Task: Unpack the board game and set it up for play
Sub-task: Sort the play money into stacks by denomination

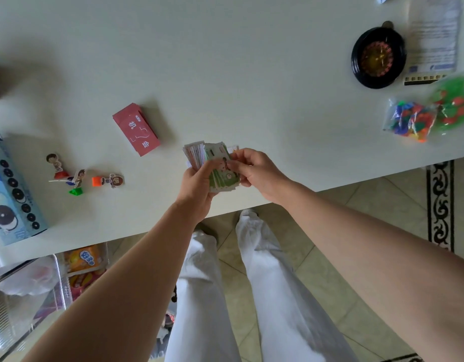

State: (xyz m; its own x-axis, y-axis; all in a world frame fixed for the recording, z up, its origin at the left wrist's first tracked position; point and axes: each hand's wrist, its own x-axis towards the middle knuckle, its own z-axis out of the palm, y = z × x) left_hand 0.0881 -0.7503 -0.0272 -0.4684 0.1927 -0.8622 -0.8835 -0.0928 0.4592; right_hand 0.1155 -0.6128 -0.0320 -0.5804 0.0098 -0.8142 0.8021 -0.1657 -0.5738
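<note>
Cards (215, 163) held between left hand (197, 186) and right hand (254, 171), over table (251, 74), centre, near front edge. Pack (136, 129) on table, behind-left of cards. Three figures (79, 176) left of the hands, close together. Box (11, 192) at far left edge, just left of figures. Wheel (377, 57) far right, back; sheet (434, 32) just right of it. Two bags (413, 118) before wheel, touching. Bin (30, 296) under table, left.
</note>
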